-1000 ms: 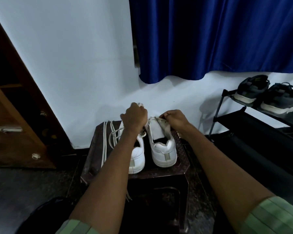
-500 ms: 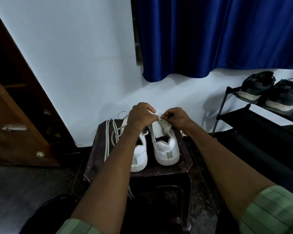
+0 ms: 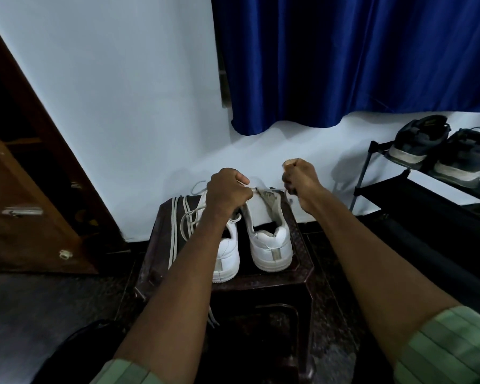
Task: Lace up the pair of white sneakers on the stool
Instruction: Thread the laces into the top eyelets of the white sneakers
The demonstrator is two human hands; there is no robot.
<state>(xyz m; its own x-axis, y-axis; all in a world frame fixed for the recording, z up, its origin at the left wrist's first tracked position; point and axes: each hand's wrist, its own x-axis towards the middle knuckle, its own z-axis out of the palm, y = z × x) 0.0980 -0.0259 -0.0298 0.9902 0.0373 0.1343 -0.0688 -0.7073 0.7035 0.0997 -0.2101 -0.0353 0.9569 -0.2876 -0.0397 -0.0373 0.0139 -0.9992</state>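
Two white sneakers stand heels toward me on a dark brown stool (image 3: 302,275). The right sneaker (image 3: 270,245) has its grey tongue folded out. My forearm partly hides the left sneaker (image 3: 229,256), and a loose white lace (image 3: 189,217) loops beside it. My left hand (image 3: 227,189) is fisted over the front of the right sneaker and pinches a lace end. My right hand (image 3: 299,176) is raised to the right of that shoe, fingers curled round a lace that runs down toward it.
A striped strap (image 3: 173,231) lies along the stool's left side. A black shoe rack (image 3: 427,195) with dark sneakers (image 3: 441,153) stands at right. A blue curtain (image 3: 358,56) hangs above, a wooden door (image 3: 25,203) is at left, and a dark object (image 3: 67,353) lies on the floor.
My right hand has pulled up and to the right, away from the right sneaker's tongue, drawing lace with it. My left hand stays fisted at the shoe's front.
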